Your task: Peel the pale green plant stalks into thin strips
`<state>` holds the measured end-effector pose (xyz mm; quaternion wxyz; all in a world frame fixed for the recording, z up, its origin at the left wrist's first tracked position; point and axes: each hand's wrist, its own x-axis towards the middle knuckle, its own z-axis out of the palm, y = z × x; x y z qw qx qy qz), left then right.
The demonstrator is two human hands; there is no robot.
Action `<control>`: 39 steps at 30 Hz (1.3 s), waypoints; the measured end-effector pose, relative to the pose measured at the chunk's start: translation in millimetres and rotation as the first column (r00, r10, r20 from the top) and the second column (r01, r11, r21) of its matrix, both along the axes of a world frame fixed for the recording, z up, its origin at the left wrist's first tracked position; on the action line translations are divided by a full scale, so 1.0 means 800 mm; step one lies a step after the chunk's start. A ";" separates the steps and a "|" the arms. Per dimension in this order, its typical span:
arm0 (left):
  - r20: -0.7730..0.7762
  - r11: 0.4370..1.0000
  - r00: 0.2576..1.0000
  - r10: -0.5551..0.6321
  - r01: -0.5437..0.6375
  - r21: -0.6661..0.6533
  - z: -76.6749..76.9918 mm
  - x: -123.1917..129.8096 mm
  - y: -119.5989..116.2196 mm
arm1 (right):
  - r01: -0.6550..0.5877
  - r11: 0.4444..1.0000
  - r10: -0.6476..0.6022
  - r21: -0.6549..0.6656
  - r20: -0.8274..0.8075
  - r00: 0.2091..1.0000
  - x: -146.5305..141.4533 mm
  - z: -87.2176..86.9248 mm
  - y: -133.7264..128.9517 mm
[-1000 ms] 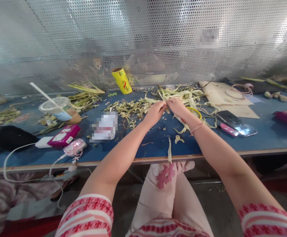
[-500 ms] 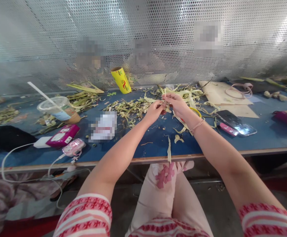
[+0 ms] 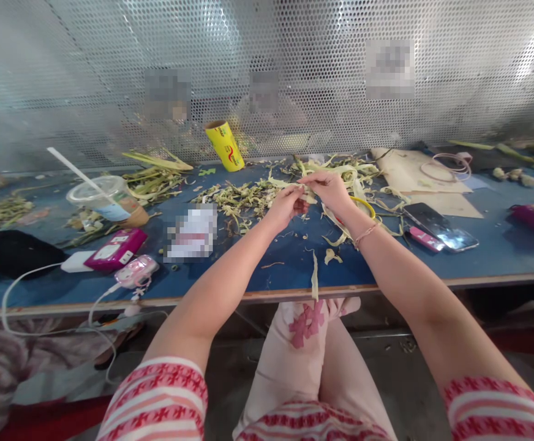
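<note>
My left hand [image 3: 286,208] is above the blue table, its fingers curled and pinched together. Close against it, my right hand [image 3: 330,190] reaches in from the right with thumb and fingertips pressed together. Whatever is between the fingertips is too small to make out. Behind and around both hands lie dry, pale green plant scraps [image 3: 248,199] and long leafy strips [image 3: 352,174]. Part of a yellow ring [image 3: 364,206] shows beside my right wrist. One pale strip [image 3: 314,277] hangs over the front table edge.
At left are a lidded plastic cup [image 3: 106,199] with a straw, a purple box-shaped device [image 3: 117,248] and a pink cased gadget [image 3: 136,271] on a cable. A yellow tube [image 3: 225,146] stands tilted near the perforated metal wall [image 3: 322,92]. A phone [image 3: 439,226] lies right.
The small pale thing upright between my fingertips no longer shows. My hands have shifted slightly, and the fingers of my right hand reach further left over my left hand.
</note>
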<state>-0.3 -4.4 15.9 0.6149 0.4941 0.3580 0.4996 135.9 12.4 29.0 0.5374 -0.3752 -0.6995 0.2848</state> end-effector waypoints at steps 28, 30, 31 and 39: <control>0.152 0.991 0.987 0.060 -0.040 -0.131 0.010 0.003 -0.003 | 0.034 0.965 -0.088 0.261 0.201 0.976 0.003 -0.006 0.001; 0.150 0.990 0.987 0.062 -0.042 -0.132 0.010 0.003 -0.003 | 0.044 0.964 -0.100 0.263 0.203 0.974 0.004 -0.005 0.000; 0.149 0.990 0.987 0.063 -0.044 -0.132 0.010 0.003 -0.003 | 0.053 0.963 -0.109 0.266 0.203 0.973 0.004 -0.004 0.000; 0.146 0.989 0.985 0.094 -0.075 -0.125 0.010 0.002 -0.004 | 0.044 0.963 -0.110 0.266 0.239 0.965 0.004 -0.001 -0.005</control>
